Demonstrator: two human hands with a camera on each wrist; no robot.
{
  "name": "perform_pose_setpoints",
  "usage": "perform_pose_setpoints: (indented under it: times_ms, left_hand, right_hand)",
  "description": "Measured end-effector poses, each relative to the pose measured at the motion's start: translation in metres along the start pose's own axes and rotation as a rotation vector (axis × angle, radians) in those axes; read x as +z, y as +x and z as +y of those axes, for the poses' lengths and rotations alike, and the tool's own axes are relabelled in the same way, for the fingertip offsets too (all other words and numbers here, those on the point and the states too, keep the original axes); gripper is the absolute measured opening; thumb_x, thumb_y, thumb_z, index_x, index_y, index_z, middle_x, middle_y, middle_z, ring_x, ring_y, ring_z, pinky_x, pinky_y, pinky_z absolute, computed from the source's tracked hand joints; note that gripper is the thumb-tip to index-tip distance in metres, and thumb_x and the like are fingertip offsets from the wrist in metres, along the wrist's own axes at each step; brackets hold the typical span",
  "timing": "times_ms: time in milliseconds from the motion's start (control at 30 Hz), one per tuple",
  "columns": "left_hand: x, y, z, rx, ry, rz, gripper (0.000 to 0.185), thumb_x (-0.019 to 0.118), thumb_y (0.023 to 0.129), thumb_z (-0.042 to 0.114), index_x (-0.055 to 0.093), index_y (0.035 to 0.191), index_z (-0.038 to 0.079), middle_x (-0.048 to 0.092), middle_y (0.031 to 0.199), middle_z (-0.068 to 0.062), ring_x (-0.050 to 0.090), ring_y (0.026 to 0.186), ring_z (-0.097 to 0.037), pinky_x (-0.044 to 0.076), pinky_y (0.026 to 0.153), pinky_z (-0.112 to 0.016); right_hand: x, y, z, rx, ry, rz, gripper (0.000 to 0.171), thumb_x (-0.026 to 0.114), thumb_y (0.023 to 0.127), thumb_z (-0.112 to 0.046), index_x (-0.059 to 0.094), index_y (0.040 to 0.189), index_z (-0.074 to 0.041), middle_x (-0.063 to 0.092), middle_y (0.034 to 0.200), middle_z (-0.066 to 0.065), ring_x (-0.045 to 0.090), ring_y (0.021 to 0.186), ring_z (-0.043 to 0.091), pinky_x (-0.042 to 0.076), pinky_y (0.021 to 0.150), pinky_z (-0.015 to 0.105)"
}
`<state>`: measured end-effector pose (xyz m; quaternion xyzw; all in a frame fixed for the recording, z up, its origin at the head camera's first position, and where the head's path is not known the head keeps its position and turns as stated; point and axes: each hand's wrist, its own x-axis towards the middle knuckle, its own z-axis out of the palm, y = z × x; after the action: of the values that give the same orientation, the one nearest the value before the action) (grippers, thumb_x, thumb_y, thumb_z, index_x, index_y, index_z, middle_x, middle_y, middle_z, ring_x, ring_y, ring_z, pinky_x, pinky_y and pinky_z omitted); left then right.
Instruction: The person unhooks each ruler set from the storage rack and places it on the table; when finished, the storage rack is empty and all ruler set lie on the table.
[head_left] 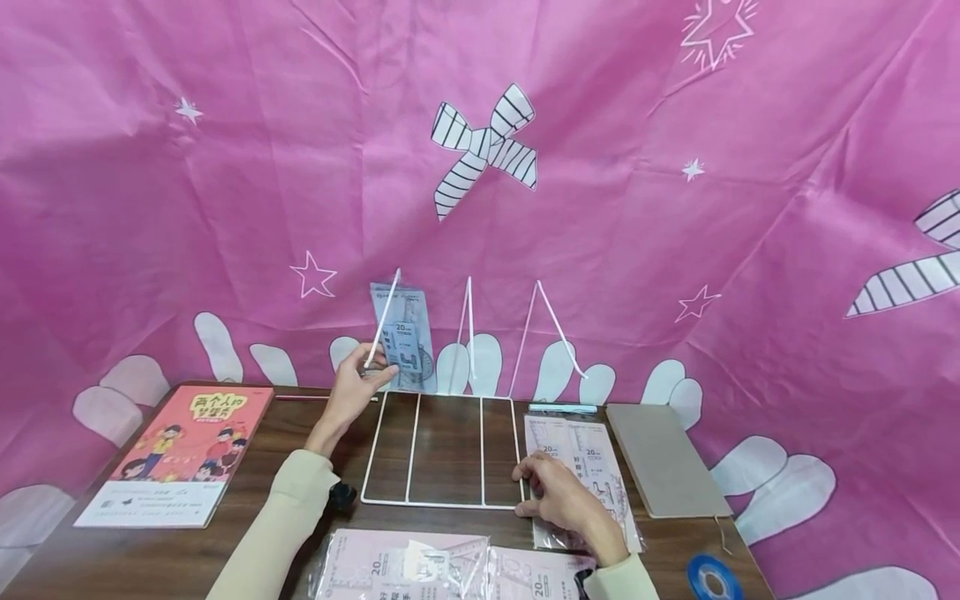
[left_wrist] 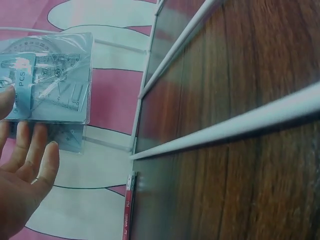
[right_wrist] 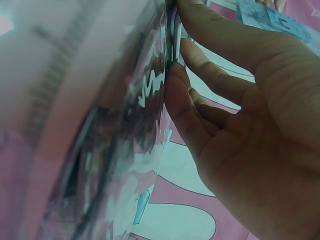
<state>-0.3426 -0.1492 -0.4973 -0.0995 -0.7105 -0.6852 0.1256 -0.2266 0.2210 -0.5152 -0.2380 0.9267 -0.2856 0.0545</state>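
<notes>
We saw the blue packet (head_left: 408,333) held up by the back left corner of the white rack (head_left: 423,504), with a slanted bar hiding a strip of it. Shine made some of its print hard to read. More blue peeked out under it in the left wrist view, and we couldn't tell if that was a second packet. The left hand (head_left: 360,382) reached forward and pinched it low down, thumb in front. The right hand (head_left: 558,490) had bent fingers at the rack's right side; we couldn't tell if it gripped the rack. It hid part of the pink packets (head_left: 570,442). The bottom edge cut off the blue tape (head_left: 694,577).
</notes>
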Motion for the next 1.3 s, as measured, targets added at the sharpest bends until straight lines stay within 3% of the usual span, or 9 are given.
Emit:
perform_pose_setpoints:
  times_ms: [133,267,367,633,867,1300]
  left_hand:
    - [0.000,-0.001,0.001,-0.017,-0.028,-0.029,0.030,0.076,0.094,0.000,0.058,0.116,-0.011,0.067,0.110,-0.026,0.068,0.096,-0.010,0.057,0.083,-0.020]
    - [-0.001,-0.004,0.004,-0.047,-0.049,-0.060,0.039,0.071,0.097,-0.001,0.056,0.132,-0.009,0.066,0.130,-0.029,0.070,0.108,-0.008,0.059,0.089,-0.024]
    - [-0.002,-0.007,0.005,-0.050,-0.058,-0.076,0.046,0.068,0.099,-0.002,0.053,0.142,-0.008,0.062,0.137,-0.032,0.071,0.112,-0.012,0.060,0.091,-0.030]
    - [-0.005,-0.018,0.012,-0.013,-0.017,-0.093,0.052,0.069,0.099,0.000,0.051,0.148,-0.006,0.063,0.134,-0.033,0.072,0.114,-0.024,0.060,0.090,-0.028]
    - [-0.009,-0.032,0.018,0.000,-0.007,-0.107,0.048,0.069,0.098,-0.001,0.055,0.144,-0.005,0.065,0.132,-0.032,0.072,0.107,-0.008,0.060,0.090,-0.028]
    - [-0.015,-0.054,0.026,0.075,-0.020,-0.146,0.038,0.067,0.098,-0.005,0.058,0.134,-0.011,0.068,0.124,-0.034,0.075,0.102,-0.013,0.063,0.085,-0.034]
  right_hand:
    - [0.000,0.000,0.000,0.001,0.001,0.004,0.040,0.095,0.072,-0.014,0.070,0.103,-0.009,0.057,0.091,-0.002,0.055,0.081,0.015,0.050,0.070,0.027]
    - [-0.001,0.000,-0.001,0.002,0.009,0.000,0.040,0.095,0.072,-0.013,0.070,0.103,-0.008,0.057,0.091,-0.001,0.055,0.081,0.016,0.050,0.070,0.028]
    - [-0.001,0.000,-0.002,0.000,0.009,-0.003,0.041,0.095,0.072,-0.013,0.069,0.103,-0.008,0.057,0.090,0.000,0.055,0.081,0.017,0.050,0.070,0.028]
    - [-0.001,-0.001,-0.002,0.001,0.003,-0.001,0.040,0.095,0.072,-0.013,0.070,0.103,-0.008,0.058,0.091,0.000,0.055,0.081,0.016,0.050,0.070,0.028]
    - [0.001,-0.001,0.000,-0.006,-0.016,0.012,0.040,0.095,0.072,-0.014,0.070,0.102,-0.010,0.057,0.089,-0.002,0.055,0.080,0.015,0.049,0.070,0.028]
    - [0.001,-0.001,0.001,-0.025,0.003,0.017,0.039,0.095,0.072,-0.012,0.070,0.102,-0.008,0.057,0.089,0.000,0.056,0.079,0.016,0.049,0.069,0.027]
